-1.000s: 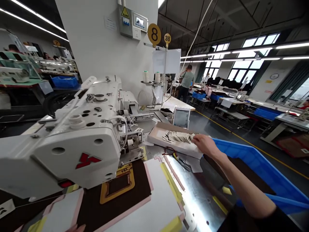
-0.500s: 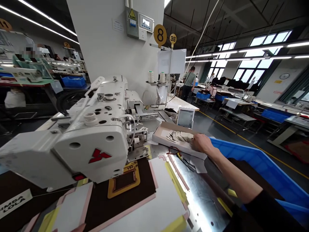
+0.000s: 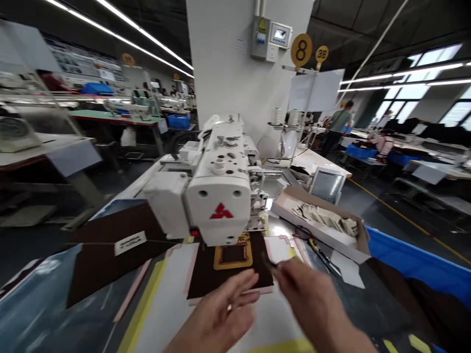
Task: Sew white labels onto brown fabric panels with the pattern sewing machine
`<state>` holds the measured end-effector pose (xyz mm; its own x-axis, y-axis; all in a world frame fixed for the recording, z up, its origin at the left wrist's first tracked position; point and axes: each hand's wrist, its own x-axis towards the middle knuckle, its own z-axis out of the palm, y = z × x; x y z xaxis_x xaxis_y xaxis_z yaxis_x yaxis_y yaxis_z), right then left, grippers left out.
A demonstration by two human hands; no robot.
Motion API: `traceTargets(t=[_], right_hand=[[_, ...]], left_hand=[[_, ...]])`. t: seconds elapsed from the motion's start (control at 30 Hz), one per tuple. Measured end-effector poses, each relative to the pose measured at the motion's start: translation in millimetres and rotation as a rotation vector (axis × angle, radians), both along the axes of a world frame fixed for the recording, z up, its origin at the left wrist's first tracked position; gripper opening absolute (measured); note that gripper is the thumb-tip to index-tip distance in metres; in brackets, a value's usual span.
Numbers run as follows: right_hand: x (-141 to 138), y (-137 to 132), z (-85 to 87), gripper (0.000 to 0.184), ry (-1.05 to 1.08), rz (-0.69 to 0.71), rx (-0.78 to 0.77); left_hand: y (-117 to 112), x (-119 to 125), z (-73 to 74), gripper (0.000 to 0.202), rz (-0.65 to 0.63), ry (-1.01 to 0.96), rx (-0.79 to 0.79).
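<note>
My left hand (image 3: 228, 311) is over the front of the white sewing template (image 3: 167, 289), fingers stretched out and holding nothing. To its right, my right hand (image 3: 303, 289) is closed in a pinch. A small dark flat piece (image 3: 268, 261) juts from its fingertips, too blurred to name. Just beyond both hands lies a dark brown fabric panel (image 3: 206, 282) with pink strips along its edges. On it a yellow frame (image 3: 217, 260) surrounds a rectangular opening, close under the head of the white sewing machine (image 3: 221, 196).
A shallow cardboard box (image 3: 316, 240) of cream labels (image 3: 324, 218) stands at right, with yellow-handled snips (image 3: 320, 252) beside it. A blue bin (image 3: 412, 269) stands beyond. At left lies another brown panel (image 3: 99, 267) with a white label (image 3: 130, 243). A small screen (image 3: 327, 184) stands behind the box.
My right hand has left the label box and come back over the template, pinching a small piece. My left hand has come into view. The view has swung left.
</note>
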<state>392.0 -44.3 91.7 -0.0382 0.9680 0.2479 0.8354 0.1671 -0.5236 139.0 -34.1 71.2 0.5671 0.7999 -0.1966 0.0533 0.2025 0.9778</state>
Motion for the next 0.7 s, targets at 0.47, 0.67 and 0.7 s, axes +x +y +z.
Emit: traceTargets(t=[0.47,0.67,0.7], right_hand=[[-25.9,32.3,-3.9,0.043,0.668,0.335,-0.667],[-44.7,36.9,-29.1,0.043,0.821,0.295,-0.728],[-45.7,37.2,-32.9,0.043,0.827,0.295,-0.731]], left_hand=[[32.9,-16.2,15.5,0.046,-0.015,-0.082,-0.221],[35.5,-21.5,6.1,0.045,0.014,0.005,-0.316],[34.6,-21.9,3.4,0.044,0.017,0.022,-0.331]])
